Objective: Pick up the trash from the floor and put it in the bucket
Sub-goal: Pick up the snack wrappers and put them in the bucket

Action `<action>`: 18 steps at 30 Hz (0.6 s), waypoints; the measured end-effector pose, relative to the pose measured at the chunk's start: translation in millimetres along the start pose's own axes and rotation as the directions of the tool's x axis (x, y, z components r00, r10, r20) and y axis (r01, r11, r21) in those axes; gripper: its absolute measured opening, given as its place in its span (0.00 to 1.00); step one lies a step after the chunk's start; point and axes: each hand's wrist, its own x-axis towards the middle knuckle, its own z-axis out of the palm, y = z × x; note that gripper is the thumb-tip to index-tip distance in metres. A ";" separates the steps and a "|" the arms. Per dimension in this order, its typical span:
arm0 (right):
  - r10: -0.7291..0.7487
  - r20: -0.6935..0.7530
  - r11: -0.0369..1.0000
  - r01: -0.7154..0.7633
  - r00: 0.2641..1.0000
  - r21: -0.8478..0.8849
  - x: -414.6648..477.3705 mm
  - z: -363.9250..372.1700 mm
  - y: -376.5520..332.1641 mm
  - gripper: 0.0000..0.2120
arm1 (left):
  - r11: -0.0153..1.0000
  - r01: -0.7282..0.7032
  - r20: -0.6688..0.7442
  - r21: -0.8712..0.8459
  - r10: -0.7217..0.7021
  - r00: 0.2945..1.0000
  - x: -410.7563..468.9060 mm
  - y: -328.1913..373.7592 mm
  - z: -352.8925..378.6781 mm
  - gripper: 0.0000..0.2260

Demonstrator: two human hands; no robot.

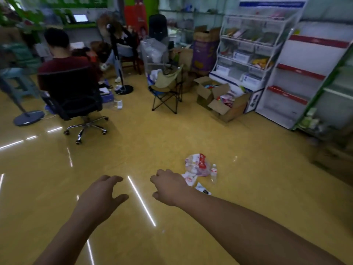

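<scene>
Two bare forearms reach in from the bottom edge of the frame over a glossy yellow floor point(257, 197) streaked with bright light reflections. The left hand point(101, 196), lower centre-left, is palm down with its fingers loosely spread and slightly bent, grasping nothing. The right hand point(169, 186), at lower centre, is also palm down, its fingers hanging in a relaxed curl and empty. Just to the right of that hand the trash lies in a small heap on the floor: a flat white wrapper point(190, 178) nearest the knuckles, a second wrapper point(202, 188) lower right of it, a clear plastic bottle point(214, 172) with a red label lying at the heap's right edge, and a crumpled bag point(196, 164) in red and white at the top of the heap. Whether the right hand touches the nearest wrapper cannot be told. Farther up on the left, a person point(63, 67) in a dark red top sits with their back turned in a black office chair point(76, 100), with a round fan base point(28, 117) near the left edge. At upper centre stands a folding chair point(168, 88); right of it are open cardboard boxes point(219, 102), then a white display rack point(248, 50) and a red-trimmed shelf unit point(298, 79) toward the upper right.
</scene>
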 end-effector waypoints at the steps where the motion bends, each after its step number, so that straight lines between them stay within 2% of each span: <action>1: 0.017 0.003 1.000 -0.017 1.000 0.002 -9.4 -0.4 14.9 0.20 | 1.000 -0.016 0.006 -0.002 0.016 1.000 4.2 16.3 5.6 0.26; 9: 0.190 -0.002 0.981 -0.190 0.982 0.046 -74.7 -5.0 115.7 0.19 | 0.986 -0.164 0.069 -0.024 0.165 0.984 31.9 118.5 45.9 0.25; 18: 0.390 0.020 0.914 -0.389 0.921 0.111 -127.1 1.6 200.0 0.22 | 0.949 -0.313 0.128 -0.033 0.314 0.941 74.7 212.2 74.6 0.26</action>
